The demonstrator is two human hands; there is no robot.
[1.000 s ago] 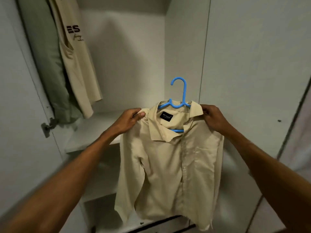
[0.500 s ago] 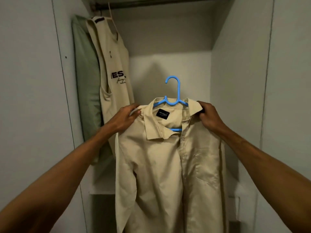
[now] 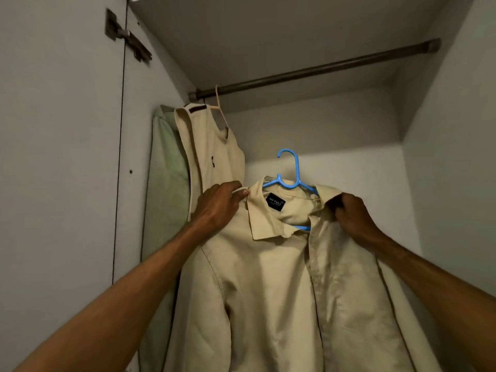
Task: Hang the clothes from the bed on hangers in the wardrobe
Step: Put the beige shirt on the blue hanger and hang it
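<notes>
Beige shirt (image 3: 281, 277) on a blue hanger (image 3: 291, 171), gripped at its shoulders by the left hand (image 3: 217, 205) and right hand (image 3: 351, 213) below the wardrobe rail (image 3: 322, 69), could slip off if the hook misses the rail.

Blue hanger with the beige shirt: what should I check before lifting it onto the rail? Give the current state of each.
1. Blue hanger sits inside the beige shirt collar: ok.
2. Left hand grips the shirt's shoulder: ok.
3. Right hand grips the other shoulder: ok.
4. Hook upright and uncovered: ok.
5. Bare rail to the right of the hung tank top: ok.
6. Shirt front buttoned shut: cannot tell.
</notes>
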